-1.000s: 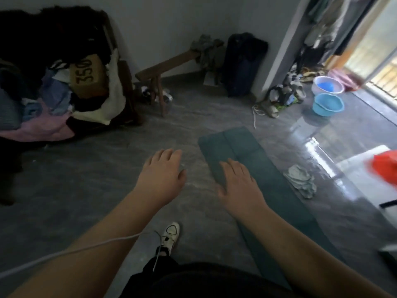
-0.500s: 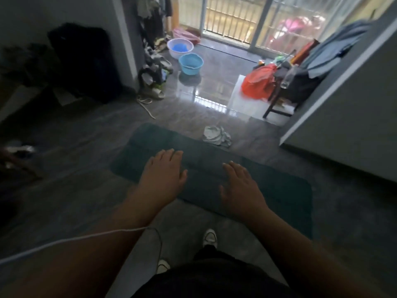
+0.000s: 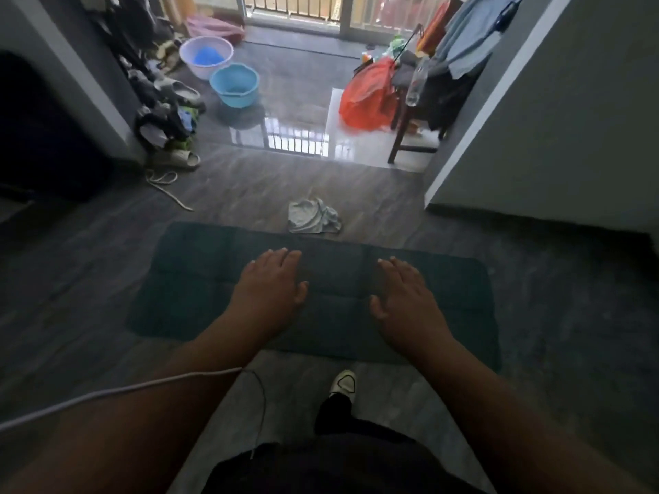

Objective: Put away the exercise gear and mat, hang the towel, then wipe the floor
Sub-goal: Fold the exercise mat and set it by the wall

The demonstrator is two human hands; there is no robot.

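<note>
A dark green exercise mat lies flat across the grey floor in front of me. My left hand and my right hand are stretched out above its middle, palms down, fingers apart, holding nothing. A crumpled pale cloth lies on the floor just beyond the mat's far edge. A light rope is coiled on the floor at the far left of the mat.
A blue basin and a white basin stand beyond, beside a pile of shoes. A wooden chair with an orange bag stands at right by a grey wall. My white shoe is below.
My view has swung right, from the clothes pile and bench to the balcony door. The mat now lies crosswise before me. Both hands stay outstretched and empty.
</note>
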